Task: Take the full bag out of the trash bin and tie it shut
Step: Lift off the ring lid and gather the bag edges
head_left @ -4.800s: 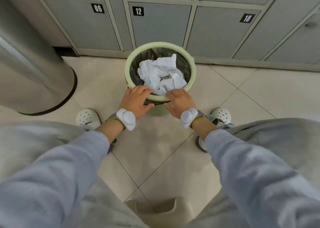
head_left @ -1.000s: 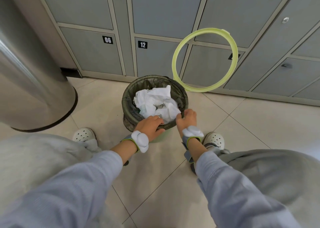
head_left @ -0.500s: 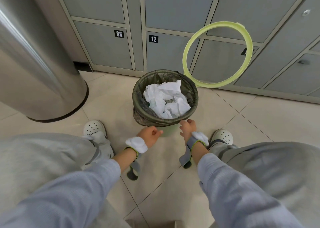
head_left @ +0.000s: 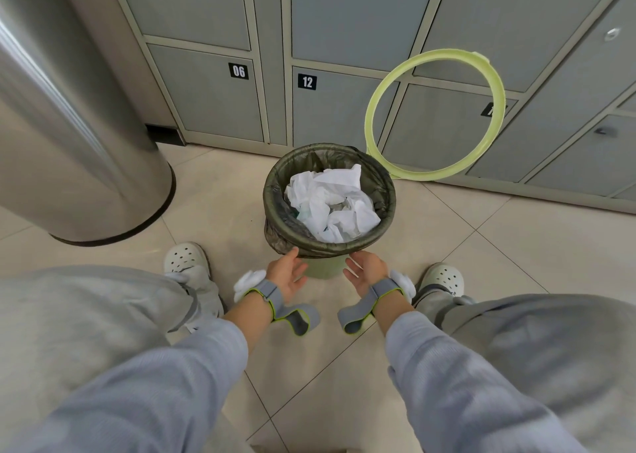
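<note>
Two rows of grey numbered locker doors [head_left: 213,101] fill the background, with a broad brushed-steel cylinder [head_left: 69,115] standing on the pale floor tiles [head_left: 481,263] to the left. A pale green plastic retaining ring [head_left: 375,98] leans against the lockers, already off the bin. The small pale green trash bin [head_left: 325,268] stands upright between the person's feet, its axis vertical. The dark olive plastic bag [head_left: 275,208] is still in it, folded down over the rim and heaped with crumpled white paper [head_left: 330,205]. The left hand [head_left: 287,275] and right hand [head_left: 366,273] hover just below the bag's near edge, palms facing inward, fingers relaxed and spread, holding nothing. The folded-over edge lies directly ahead and slightly above both hands, about equally close to each, so either could likely reach it first.
</note>
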A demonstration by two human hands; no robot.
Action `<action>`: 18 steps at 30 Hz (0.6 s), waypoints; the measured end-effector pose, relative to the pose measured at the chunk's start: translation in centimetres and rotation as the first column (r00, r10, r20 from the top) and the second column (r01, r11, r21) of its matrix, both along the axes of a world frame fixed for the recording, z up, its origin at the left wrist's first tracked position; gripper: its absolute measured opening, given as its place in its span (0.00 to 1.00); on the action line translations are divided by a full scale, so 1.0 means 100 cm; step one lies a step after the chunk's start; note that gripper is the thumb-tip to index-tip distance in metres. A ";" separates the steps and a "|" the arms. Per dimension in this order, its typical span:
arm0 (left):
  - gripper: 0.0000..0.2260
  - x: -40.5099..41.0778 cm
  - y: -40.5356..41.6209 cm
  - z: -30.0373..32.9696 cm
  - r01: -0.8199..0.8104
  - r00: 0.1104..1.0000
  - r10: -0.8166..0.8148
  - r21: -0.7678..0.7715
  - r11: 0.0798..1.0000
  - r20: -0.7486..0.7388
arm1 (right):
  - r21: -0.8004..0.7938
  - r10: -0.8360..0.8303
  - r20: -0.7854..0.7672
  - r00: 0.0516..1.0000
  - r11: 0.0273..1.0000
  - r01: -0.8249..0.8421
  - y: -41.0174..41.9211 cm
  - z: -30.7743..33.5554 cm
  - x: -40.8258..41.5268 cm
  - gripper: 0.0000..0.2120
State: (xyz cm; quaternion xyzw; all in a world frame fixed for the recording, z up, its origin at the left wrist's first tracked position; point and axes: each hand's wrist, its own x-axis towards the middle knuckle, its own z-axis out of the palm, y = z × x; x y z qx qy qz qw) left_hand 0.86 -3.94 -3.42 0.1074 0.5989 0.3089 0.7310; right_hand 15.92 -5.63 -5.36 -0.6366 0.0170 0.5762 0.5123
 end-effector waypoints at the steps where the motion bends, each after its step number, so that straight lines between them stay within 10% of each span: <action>1: 0.08 0.001 0.002 0.000 -0.022 1.000 0.022 -0.014 1.000 0.003 | -0.001 -0.013 -0.008 1.000 1.000 0.013 0.001 -0.001 0.000 0.05; 18: 0.11 0.005 -0.010 0.015 -0.114 0.988 0.114 -0.007 0.993 0.102 | -0.006 -0.018 -0.077 0.997 1.000 0.017 -0.011 0.020 0.002 0.08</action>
